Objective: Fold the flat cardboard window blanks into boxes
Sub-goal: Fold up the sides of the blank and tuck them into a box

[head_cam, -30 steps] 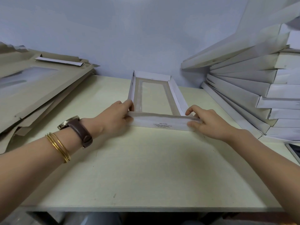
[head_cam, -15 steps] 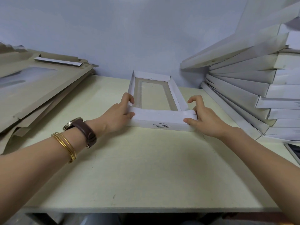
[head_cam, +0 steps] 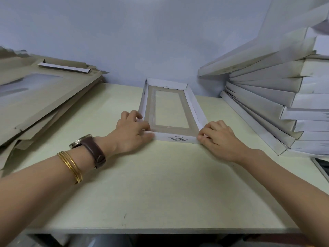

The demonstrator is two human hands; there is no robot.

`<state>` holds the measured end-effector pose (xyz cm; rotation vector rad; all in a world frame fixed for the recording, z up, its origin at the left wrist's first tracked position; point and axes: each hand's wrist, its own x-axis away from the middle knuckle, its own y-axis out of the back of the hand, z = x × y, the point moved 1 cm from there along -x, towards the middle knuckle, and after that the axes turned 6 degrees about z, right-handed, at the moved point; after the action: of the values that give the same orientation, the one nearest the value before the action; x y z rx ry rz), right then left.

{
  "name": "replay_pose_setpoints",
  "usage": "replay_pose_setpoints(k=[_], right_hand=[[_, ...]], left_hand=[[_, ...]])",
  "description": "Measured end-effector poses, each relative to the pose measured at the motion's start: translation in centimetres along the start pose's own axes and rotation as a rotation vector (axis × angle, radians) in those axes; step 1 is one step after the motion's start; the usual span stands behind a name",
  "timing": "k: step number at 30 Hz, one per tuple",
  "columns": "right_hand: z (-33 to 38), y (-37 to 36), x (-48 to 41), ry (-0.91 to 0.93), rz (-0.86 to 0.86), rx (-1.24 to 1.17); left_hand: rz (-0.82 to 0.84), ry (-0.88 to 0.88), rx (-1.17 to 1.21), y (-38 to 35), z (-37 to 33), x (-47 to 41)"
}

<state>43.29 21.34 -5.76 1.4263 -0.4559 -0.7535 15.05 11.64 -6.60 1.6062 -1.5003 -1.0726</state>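
Observation:
A shallow white window box (head_cam: 193,106), brown inside with a clear rectangular pane, lies on the pale table (head_cam: 160,184) with its long axis pointing at the wall. All its walls stand up. My left hand (head_cam: 133,131) grips the near left corner, fingers curled over the side wall and thumb at the front flap. My right hand (head_cam: 217,136) pinches the near right corner with curled fingers. The printed front flap (head_cam: 176,137) runs between both hands.
A pile of flat brown window blanks (head_cam: 44,97) slopes up at the left. Several folded white boxes (head_cam: 277,104) are stacked high at the right, close to the working box. A dark flat object (head_cam: 322,166) pokes in at the right edge.
The front flap went from raised to folded down over the near wall. Both hands slid to the near corners and now press there.

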Motion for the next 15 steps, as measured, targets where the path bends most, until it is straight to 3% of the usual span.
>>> replay_pose_setpoints(k=[5, 9, 15], right_hand=[[1.4, -0.3, -0.1, 0.055, -0.004, 0.217], [5.3, -1.1, -1.4, 0.12, 0.036, 0.199], [8.2, -2.2, -2.7, 0.132, 0.033, 0.143]], left_hand=[[-0.056, -0.116, -0.358, -0.6, -1.0, -0.4], [0.011, -0.244, -0.359, -1.7, -3.8, -1.1], [0.012, -0.21, -0.268, -2.3, -5.2, -1.3]])
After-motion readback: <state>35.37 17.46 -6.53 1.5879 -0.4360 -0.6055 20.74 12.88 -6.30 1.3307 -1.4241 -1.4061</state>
